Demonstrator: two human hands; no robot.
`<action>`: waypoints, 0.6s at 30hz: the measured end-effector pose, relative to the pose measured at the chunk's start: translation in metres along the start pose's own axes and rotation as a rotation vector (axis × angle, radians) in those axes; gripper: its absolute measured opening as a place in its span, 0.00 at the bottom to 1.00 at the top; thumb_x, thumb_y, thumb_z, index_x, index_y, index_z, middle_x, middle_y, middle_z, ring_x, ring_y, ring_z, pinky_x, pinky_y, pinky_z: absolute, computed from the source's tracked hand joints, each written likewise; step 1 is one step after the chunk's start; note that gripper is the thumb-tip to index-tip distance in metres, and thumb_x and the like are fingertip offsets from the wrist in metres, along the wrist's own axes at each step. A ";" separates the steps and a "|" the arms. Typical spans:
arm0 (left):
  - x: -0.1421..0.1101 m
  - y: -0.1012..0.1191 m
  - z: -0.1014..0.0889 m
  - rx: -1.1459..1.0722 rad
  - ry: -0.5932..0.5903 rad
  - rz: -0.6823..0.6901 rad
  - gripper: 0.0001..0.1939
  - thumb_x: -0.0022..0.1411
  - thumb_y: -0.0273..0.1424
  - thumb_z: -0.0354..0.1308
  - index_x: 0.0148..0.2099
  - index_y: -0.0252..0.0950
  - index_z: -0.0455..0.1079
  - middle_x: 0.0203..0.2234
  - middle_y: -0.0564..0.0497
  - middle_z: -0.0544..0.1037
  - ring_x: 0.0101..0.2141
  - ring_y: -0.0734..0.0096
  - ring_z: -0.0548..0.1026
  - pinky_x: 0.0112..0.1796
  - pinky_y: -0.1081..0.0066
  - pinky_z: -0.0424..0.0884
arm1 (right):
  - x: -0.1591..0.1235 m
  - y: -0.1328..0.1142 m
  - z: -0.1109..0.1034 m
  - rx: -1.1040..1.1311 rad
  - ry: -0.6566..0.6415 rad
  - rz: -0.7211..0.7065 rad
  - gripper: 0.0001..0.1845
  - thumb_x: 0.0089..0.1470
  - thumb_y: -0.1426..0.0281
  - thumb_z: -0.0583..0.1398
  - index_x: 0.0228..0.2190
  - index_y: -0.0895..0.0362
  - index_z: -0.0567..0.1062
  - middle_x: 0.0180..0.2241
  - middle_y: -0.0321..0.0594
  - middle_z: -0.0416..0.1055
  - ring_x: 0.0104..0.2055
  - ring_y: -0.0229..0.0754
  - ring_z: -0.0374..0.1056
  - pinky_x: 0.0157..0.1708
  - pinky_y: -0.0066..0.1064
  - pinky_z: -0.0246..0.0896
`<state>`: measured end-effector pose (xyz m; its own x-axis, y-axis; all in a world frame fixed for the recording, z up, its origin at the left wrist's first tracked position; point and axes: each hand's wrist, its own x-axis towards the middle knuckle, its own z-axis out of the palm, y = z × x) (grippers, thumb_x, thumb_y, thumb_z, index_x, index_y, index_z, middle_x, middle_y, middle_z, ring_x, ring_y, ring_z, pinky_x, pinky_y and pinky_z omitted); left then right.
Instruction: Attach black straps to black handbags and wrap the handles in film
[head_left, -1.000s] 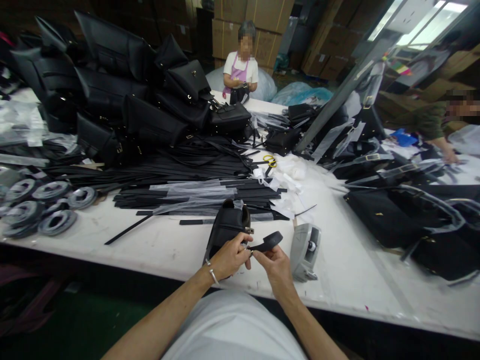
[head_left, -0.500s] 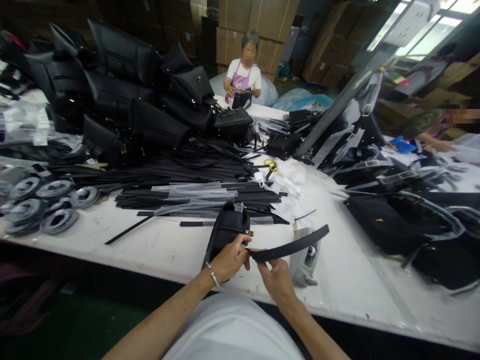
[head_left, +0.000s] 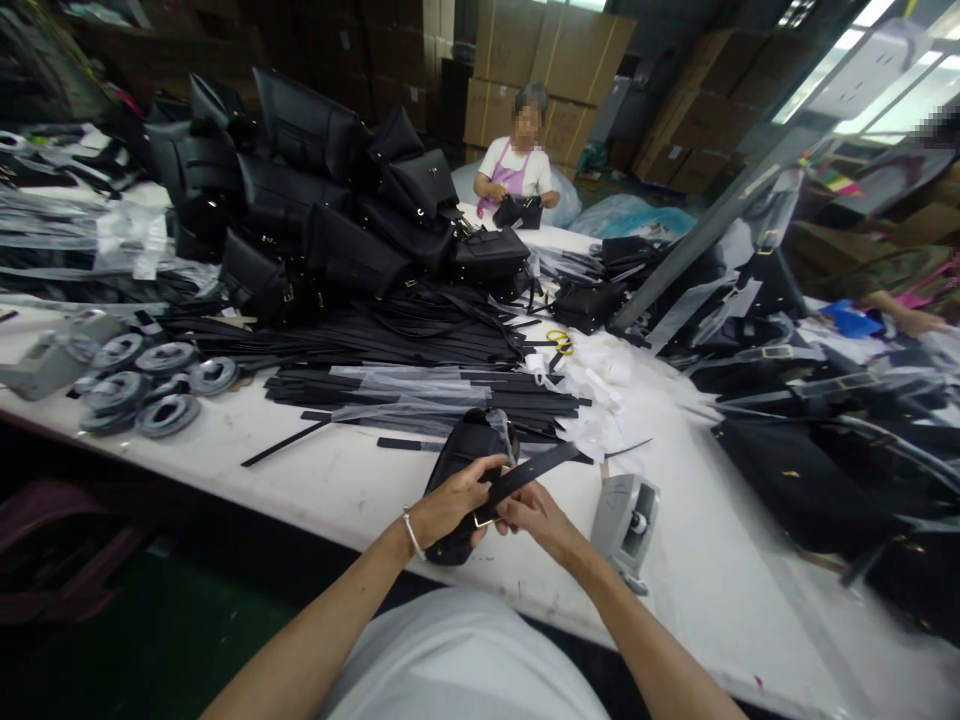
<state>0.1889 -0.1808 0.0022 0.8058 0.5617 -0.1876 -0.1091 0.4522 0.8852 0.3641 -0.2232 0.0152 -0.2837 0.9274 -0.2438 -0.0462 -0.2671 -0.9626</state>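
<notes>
A black strap (head_left: 534,468) runs up and to the right from between my hands, its free end over the table. At its lower end sits a gold-coloured metal buckle (head_left: 486,518). My left hand (head_left: 454,505), with a bracelet at the wrist, is closed on the strap beside the buckle. Just right of the buckle, my right hand (head_left: 534,512) pinches the strap from below. Behind and under my left hand stands a small black handbag (head_left: 461,450), partly hidden by it. A grey tape dispenser (head_left: 626,525) rests right of my right hand.
Many black straps (head_left: 420,395) lie across the table beyond the handbag, with piled black bags (head_left: 352,250) behind. Tape rolls (head_left: 166,413) sit at left. Yellow-handled scissors (head_left: 559,342) lie near white scraps. A post (head_left: 690,240) slants at right. Two people work across the table.
The strap's curled free end has straightened out, then swung up and leftward. The buckle now shows between my hands, and the handbag has turned slightly. My view has shifted left.
</notes>
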 end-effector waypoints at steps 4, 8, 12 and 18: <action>-0.007 -0.007 -0.004 -0.004 0.077 0.029 0.31 0.62 0.44 0.53 0.60 0.33 0.52 0.22 0.53 0.72 0.13 0.84 0.59 0.14 0.81 0.51 | 0.004 0.002 -0.015 -0.171 0.038 0.011 0.17 0.44 0.60 0.66 0.31 0.56 0.69 0.24 0.30 0.64 0.25 0.34 0.58 0.24 0.25 0.50; -0.017 -0.006 -0.005 -0.009 0.180 0.034 0.25 0.63 0.43 0.51 0.56 0.33 0.56 0.20 0.56 0.69 0.15 0.83 0.57 0.15 0.80 0.47 | 0.004 0.010 -0.024 -0.125 -0.026 0.057 0.16 0.46 0.58 0.65 0.29 0.55 0.68 0.23 0.30 0.63 0.23 0.32 0.55 0.23 0.25 0.49; -0.027 -0.002 -0.002 0.275 0.277 -0.002 0.21 0.56 0.33 0.59 0.52 0.35 0.62 0.26 0.54 0.74 0.22 0.77 0.67 0.24 0.77 0.62 | 0.006 0.018 -0.039 -0.301 -0.022 0.012 0.13 0.47 0.60 0.64 0.30 0.56 0.71 0.26 0.34 0.68 0.27 0.36 0.62 0.27 0.28 0.55; -0.031 -0.004 0.010 0.687 0.554 0.080 0.16 0.51 0.27 0.59 0.45 0.39 0.71 0.39 0.52 0.78 0.41 0.64 0.74 0.44 0.69 0.66 | 0.016 -0.009 -0.047 -0.737 -0.033 -0.073 0.10 0.51 0.63 0.61 0.35 0.55 0.77 0.36 0.41 0.75 0.40 0.45 0.69 0.42 0.36 0.61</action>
<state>0.1702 -0.2072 0.0090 0.3938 0.9092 -0.1352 0.3643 -0.0193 0.9311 0.4055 -0.1940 0.0141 -0.3339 0.9246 -0.1832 0.5856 0.0512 -0.8090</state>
